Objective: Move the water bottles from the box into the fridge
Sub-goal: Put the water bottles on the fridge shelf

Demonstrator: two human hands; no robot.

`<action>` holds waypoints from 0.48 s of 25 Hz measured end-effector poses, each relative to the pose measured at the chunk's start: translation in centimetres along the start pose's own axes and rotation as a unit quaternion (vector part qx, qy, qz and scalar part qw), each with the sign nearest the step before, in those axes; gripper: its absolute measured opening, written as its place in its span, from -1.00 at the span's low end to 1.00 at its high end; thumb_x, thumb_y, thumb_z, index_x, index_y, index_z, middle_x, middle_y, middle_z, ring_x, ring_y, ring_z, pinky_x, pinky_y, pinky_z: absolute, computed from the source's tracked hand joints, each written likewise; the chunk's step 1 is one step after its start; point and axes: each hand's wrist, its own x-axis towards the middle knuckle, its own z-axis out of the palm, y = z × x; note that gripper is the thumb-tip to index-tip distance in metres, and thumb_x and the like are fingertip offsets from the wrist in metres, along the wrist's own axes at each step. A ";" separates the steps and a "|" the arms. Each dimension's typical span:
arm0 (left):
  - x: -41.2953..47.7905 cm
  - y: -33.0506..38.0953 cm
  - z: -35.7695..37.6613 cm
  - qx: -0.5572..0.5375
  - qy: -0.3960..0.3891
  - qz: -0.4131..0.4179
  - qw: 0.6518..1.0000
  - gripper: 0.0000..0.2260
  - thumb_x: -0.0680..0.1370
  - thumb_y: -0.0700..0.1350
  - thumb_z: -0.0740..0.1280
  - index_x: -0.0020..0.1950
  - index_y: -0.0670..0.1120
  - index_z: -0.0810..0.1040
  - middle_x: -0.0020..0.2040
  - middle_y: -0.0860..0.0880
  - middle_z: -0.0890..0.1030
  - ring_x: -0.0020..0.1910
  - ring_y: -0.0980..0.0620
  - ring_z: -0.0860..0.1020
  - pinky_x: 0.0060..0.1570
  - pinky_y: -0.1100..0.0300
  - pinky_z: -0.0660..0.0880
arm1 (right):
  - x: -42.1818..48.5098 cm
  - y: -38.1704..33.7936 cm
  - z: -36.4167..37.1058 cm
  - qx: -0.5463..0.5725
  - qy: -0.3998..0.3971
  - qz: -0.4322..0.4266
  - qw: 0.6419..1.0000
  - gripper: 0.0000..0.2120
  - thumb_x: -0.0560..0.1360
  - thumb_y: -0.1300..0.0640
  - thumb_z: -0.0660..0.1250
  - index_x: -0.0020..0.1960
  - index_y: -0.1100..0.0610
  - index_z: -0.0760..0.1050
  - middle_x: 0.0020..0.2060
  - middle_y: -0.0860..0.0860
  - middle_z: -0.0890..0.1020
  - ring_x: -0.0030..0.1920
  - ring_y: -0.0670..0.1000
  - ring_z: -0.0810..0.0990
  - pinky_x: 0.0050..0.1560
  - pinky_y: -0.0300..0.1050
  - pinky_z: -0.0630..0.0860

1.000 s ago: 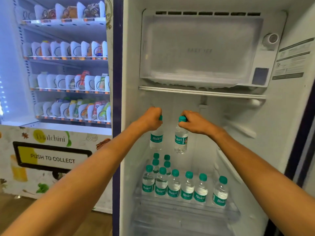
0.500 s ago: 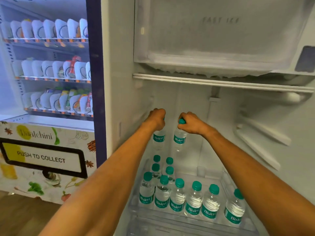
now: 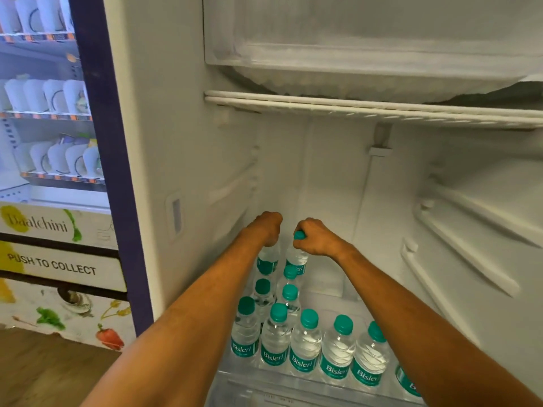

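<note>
A vending machine [image 3: 53, 201] stands at the left. Its lit shelves [image 3: 44, 116] carry rows of white packs [image 3: 53, 95], perhaps pouches; the blur hides their contents. Below the bottom shelf a logo [image 3: 38, 226] reads Daalchini, and under it a flap [image 3: 55, 267] reads PUSH TO COLLECT. Vegetable pictures [image 3: 109, 337] cover the lowest panel. A wooden floor [image 3: 44, 374] lies beneath.

One wide head-worn camera looks forward and slightly down. It faces straight into the open fridge [image 3: 338, 186], close at its mouth; a vending machine [image 3: 53, 224] borders the left edge.
</note>
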 end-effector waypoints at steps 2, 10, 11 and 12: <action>0.3 -0.2 0.8 0.006 -0.015 0.001 1.000 -0.67 0.56 -0.29 0.29 0.33 -0.22 0.44 0.28 -0.20 0.50 0.20 -0.14 0.52 0.13 0.13 0.47 | 0.2 0.1 1.0 0.004 -0.012 0.000 1.000 -0.66 0.48 0.11 0.37 0.17 0.28 0.50 0.09 0.19 0.56 0.04 0.12 0.55 0.03 -0.02 0.55; 1.0 -0.6 3.3 0.014 -0.044 -0.013 0.999 -0.62 0.51 -0.19 0.43 0.28 -0.23 0.45 0.23 -0.20 0.53 0.16 -0.13 0.54 0.09 0.15 0.49 | 0.6 0.5 3.9 0.006 -0.048 0.004 0.999 -0.69 0.47 0.12 0.37 0.14 0.26 0.49 0.07 0.17 0.54 0.01 0.09 0.54 0.01 -0.02 0.56; 1.0 -0.7 3.6 0.014 -0.046 -0.014 0.999 -0.62 0.51 -0.18 0.43 0.28 -0.23 0.45 0.22 -0.20 0.53 0.16 -0.13 0.54 0.08 0.15 0.49 | 0.6 0.7 4.1 0.006 -0.052 0.006 0.999 -0.69 0.47 0.13 0.37 0.14 0.26 0.49 0.07 0.17 0.54 0.01 0.09 0.55 0.02 -0.01 0.56; 1.1 -0.8 3.9 0.014 -0.048 -0.015 0.999 -0.63 0.51 -0.19 0.43 0.27 -0.24 0.45 0.22 -0.20 0.53 0.15 -0.13 0.55 0.08 0.15 0.49 | 0.6 0.8 4.4 0.004 -0.055 0.007 0.998 -0.70 0.47 0.14 0.37 0.15 0.26 0.49 0.07 0.17 0.54 0.02 0.10 0.55 0.02 0.00 0.57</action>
